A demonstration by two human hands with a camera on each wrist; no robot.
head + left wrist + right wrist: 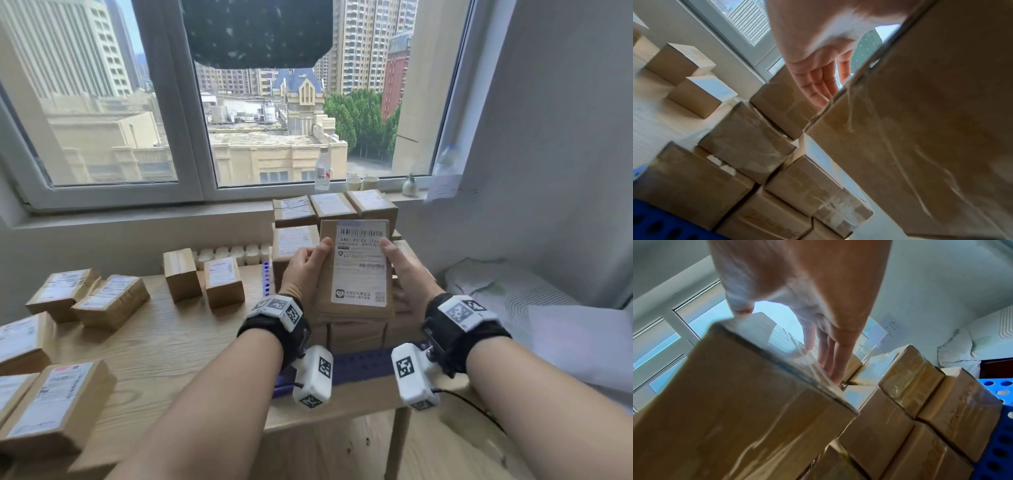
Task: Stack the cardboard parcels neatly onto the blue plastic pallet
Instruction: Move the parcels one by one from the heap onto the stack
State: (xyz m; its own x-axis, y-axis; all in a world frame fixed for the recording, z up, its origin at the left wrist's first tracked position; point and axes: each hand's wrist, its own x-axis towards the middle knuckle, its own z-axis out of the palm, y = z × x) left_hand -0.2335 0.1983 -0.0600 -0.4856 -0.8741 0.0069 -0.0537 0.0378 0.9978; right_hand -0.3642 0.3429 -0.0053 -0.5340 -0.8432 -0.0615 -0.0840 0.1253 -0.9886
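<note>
I hold one cardboard parcel with a white shipping label between both hands, above the stack. My left hand grips its left side, thumb on the label; my right hand grips the right side the same way. In the wrist views the parcel is tilted in the air, with straight fingers along its sides. Below it, stacked parcels sit on the blue plastic pallet.
Several loose parcels lie on the wooden table to the left; two stand near the pallet. A bottle and cups are on the windowsill behind. White bedding lies to the right.
</note>
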